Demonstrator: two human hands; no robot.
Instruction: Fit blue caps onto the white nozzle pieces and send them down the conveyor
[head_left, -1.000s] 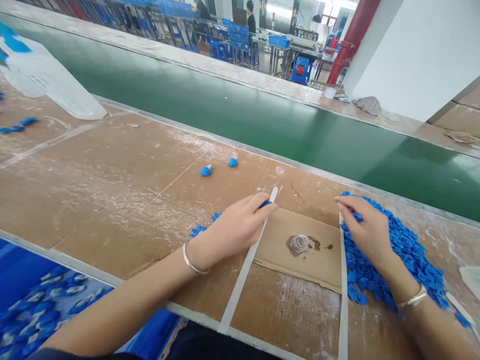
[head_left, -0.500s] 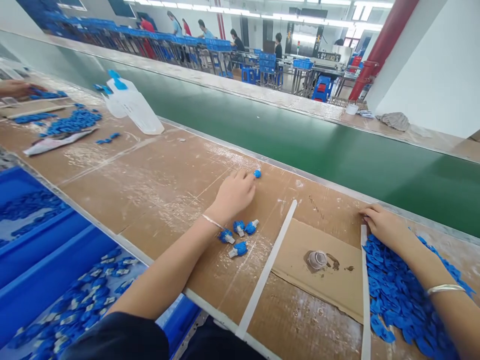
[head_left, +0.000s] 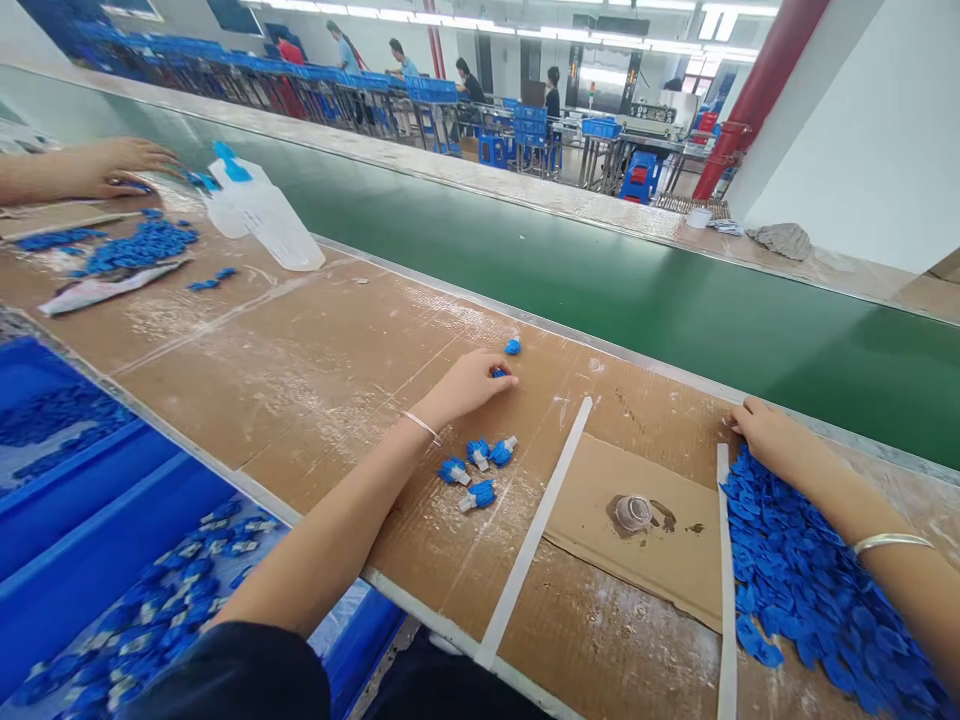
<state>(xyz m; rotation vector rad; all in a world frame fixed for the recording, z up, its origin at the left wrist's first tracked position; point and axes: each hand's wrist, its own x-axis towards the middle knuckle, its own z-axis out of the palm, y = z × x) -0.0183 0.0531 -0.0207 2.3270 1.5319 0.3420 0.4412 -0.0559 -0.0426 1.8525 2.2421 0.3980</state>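
One long brown cardboard-covered surface (head_left: 300, 370) lies alongside green belt (head_left: 600, 285). Heap of flat blue pieces (head_left: 814, 590) lies under right forearm; low sweep might scatter it. Cardboard sheet (head_left: 600, 468) sits between white strips. Right hand (head_left: 761, 425) has fingers curled by heap's far edge; cannot tell whether anything is gripped. Left hand (head_left: 476, 382) pinches small blue piece (head_left: 499, 373); loose pinch could drop it. Four blue-and-white pieces (head_left: 478, 495) lie beside left forearm, likely knocked if arm drags. Small clear round cup (head_left: 634, 512) on sheet could tip if bumped.
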